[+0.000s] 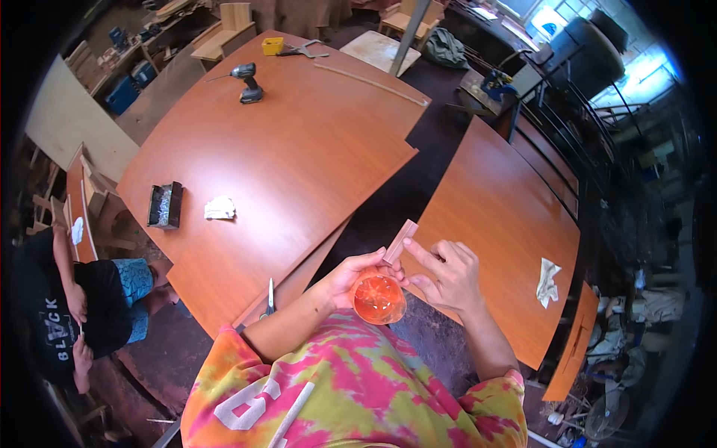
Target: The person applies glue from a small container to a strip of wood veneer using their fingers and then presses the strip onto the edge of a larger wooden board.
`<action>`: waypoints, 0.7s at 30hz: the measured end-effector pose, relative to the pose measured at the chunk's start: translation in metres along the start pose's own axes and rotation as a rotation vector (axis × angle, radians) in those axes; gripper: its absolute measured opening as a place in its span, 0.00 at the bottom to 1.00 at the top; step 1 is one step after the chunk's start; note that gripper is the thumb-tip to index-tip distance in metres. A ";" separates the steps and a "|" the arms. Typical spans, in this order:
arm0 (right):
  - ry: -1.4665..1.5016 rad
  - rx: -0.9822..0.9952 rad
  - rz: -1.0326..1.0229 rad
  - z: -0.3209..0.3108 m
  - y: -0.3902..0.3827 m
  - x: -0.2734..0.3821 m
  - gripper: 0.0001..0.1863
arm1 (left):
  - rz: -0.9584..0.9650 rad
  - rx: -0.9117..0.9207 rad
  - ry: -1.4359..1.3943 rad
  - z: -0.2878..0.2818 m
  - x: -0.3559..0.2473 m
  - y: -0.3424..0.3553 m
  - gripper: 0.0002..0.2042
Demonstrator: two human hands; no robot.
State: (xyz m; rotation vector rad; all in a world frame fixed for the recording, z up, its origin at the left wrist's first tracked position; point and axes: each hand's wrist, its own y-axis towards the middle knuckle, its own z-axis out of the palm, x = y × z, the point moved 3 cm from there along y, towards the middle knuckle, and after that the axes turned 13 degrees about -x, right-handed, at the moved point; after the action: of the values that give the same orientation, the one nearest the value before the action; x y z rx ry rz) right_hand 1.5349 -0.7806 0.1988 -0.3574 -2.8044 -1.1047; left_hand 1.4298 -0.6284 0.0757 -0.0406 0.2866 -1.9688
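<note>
In front of my chest my left hand (347, 280) is closed round a small orange plastic cup (379, 300), with something shiny inside that I cannot make out. Between its thumb and fingers it also pinches a short reddish-brown wood strip (402, 242), tilted up and to the right. The index finger of my right hand (454, 276) stretches out to the strip's face and seems to touch it. That hand's thumb is apart near the cup's rim, and its other fingers are loosely bent. It grips nothing.
A large brown panel (299, 142) carries a cordless drill (249, 84), a black box of small hardware (165, 205), crumpled paper (220, 208), a yellow container (272, 46) and scissors (269, 299). Another panel (493, 239) lies right, across a dark gap. A co-worker (97, 291) is at left.
</note>
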 end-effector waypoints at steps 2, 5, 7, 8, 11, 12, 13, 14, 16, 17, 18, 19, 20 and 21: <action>0.026 0.025 -0.026 0.012 0.013 -0.016 0.32 | 0.054 -0.036 0.033 0.003 -0.015 0.002 0.20; 0.076 0.050 -0.079 0.031 0.034 -0.035 0.31 | 0.106 -0.022 0.048 0.004 -0.034 0.000 0.20; 0.120 0.050 -0.120 0.047 0.046 -0.042 0.30 | 0.171 -0.039 0.038 0.003 -0.047 -0.002 0.20; 0.192 0.067 -0.112 0.056 0.051 -0.043 0.29 | 0.206 -0.045 0.032 0.003 -0.054 -0.002 0.20; 0.276 0.087 -0.168 0.077 0.075 -0.054 0.28 | 0.353 -0.150 0.056 -0.004 -0.074 0.001 0.19; 0.267 0.081 -0.215 0.083 0.083 -0.060 0.27 | 0.379 -0.162 0.049 -0.003 -0.079 0.004 0.19; 0.249 0.047 -0.248 0.092 0.091 -0.073 0.27 | 0.383 -0.147 0.041 0.000 -0.085 0.005 0.19; 0.271 0.048 -0.261 0.100 0.099 -0.088 0.27 | 0.385 -0.132 0.034 0.003 -0.090 0.009 0.19; 0.242 0.031 -0.247 0.112 0.117 -0.117 0.27 | 0.439 -0.147 0.031 0.001 -0.103 0.022 0.19; 0.262 0.036 -0.261 0.114 0.125 -0.126 0.27 | 0.470 -0.149 0.033 0.002 -0.110 0.031 0.20; 0.279 0.035 -0.271 0.116 0.133 -0.134 0.27 | 0.488 -0.158 0.032 0.003 -0.116 0.040 0.20; 0.333 0.062 -0.306 0.118 0.138 -0.142 0.26 | 0.492 -0.204 0.021 0.005 -0.121 0.050 0.19; 0.387 0.089 -0.340 0.121 0.142 -0.150 0.26 | 0.494 -0.251 0.011 0.007 -0.127 0.061 0.19; 0.422 0.092 -0.347 0.125 0.146 -0.160 0.26 | 0.503 -0.261 0.008 0.012 -0.134 0.073 0.19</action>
State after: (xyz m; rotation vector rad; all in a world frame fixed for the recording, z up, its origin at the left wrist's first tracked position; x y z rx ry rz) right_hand 1.7255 -0.6210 0.1742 0.3472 -2.5709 -0.9611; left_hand 1.5515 -0.5367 0.0848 -0.1178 0.5050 -1.4253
